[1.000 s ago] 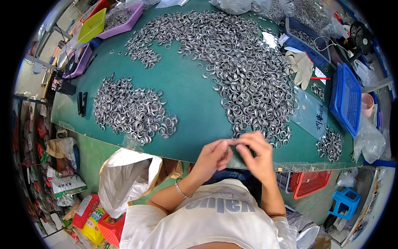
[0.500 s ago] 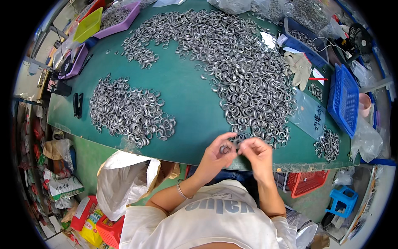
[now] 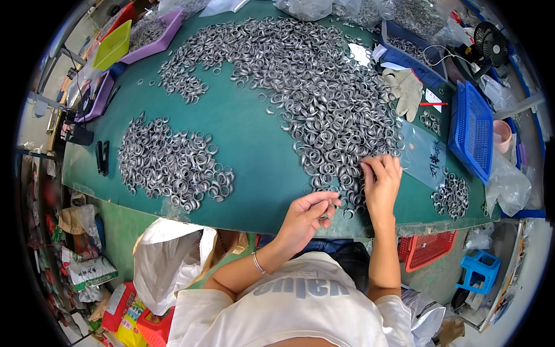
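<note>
Many grey metal rings lie on the green table in a large curved pile [image 3: 329,98], with a smaller separate heap [image 3: 173,162] to the left. Close to the table's front edge, my left hand [image 3: 306,220] is curled, its thumb and fingers around metal rings [image 3: 324,216] that show only partly. My right hand [image 3: 383,185] reaches onto the near right part of the large pile. Its fingertips are pinched together among the rings there, and whatever sits between them is hidden.
On the right are a small ring heap [image 3: 451,196], a clear plastic bag [image 3: 425,153], a blue basket [image 3: 474,133], a glove [image 3: 404,89] and a fan [image 3: 491,43]. A black stapler-like tool [image 3: 102,158] lies left. An open white sack [image 3: 170,260] stands below the front edge.
My right hand has moved away from my left hand, forward and right onto the large pile. The left hand stays near the front edge, turned slightly. The whole view has shifted a little.
</note>
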A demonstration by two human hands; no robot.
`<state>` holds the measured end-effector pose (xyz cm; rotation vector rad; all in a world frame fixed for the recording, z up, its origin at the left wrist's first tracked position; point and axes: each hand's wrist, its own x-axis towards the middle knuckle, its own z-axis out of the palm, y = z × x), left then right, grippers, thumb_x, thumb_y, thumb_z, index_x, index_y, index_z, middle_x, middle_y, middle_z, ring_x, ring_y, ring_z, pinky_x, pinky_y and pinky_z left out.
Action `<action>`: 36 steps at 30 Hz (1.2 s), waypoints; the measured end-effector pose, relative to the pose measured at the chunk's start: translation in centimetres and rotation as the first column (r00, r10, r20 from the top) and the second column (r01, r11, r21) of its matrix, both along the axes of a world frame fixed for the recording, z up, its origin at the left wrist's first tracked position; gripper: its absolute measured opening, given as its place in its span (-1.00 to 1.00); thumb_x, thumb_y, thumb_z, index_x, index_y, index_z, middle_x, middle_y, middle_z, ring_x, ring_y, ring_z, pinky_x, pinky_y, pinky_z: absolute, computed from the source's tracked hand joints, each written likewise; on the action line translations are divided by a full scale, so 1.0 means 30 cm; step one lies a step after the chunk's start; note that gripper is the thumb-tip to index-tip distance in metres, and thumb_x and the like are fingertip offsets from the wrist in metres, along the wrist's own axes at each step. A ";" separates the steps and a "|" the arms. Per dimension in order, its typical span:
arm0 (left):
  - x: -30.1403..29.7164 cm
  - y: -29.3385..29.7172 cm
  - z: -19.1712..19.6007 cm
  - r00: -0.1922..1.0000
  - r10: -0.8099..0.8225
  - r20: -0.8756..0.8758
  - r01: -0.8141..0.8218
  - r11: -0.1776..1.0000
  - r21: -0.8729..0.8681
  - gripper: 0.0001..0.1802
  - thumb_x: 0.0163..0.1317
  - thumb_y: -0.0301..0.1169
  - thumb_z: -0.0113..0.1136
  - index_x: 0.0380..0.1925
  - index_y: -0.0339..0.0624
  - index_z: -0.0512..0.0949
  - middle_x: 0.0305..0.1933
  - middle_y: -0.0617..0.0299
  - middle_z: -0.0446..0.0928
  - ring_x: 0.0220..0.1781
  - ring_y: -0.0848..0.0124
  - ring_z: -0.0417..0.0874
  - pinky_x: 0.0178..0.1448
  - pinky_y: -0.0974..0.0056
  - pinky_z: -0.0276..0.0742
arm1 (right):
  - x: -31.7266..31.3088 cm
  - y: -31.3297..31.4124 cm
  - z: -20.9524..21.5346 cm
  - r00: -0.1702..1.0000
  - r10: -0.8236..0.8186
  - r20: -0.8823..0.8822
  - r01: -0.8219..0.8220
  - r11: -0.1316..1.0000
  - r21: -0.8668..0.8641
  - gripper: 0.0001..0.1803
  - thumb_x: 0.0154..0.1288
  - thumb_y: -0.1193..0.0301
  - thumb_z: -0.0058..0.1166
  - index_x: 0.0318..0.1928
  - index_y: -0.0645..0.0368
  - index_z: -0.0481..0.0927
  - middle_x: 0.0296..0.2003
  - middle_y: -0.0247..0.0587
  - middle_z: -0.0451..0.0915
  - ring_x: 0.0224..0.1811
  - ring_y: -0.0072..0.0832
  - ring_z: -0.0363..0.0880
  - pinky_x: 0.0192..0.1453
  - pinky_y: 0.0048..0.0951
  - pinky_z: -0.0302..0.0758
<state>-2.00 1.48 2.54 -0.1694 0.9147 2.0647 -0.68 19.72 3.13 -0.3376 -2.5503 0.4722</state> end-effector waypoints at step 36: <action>0.002 0.042 -0.025 0.986 -0.155 -0.062 0.160 0.984 0.085 -0.67 0.39 -0.26 -0.03 0.00 -0.25 0.41 -0.47 0.38 0.29 -0.53 0.63 0.22 -0.53 0.54 0.13 | 0.183 -0.133 0.018 0.991 0.097 -0.093 -0.130 0.525 -0.841 -0.90 0.15 0.59 0.14 -0.28 0.28 0.61 -0.34 -0.26 0.61 -0.40 -0.54 0.49 -0.26 -0.53 0.37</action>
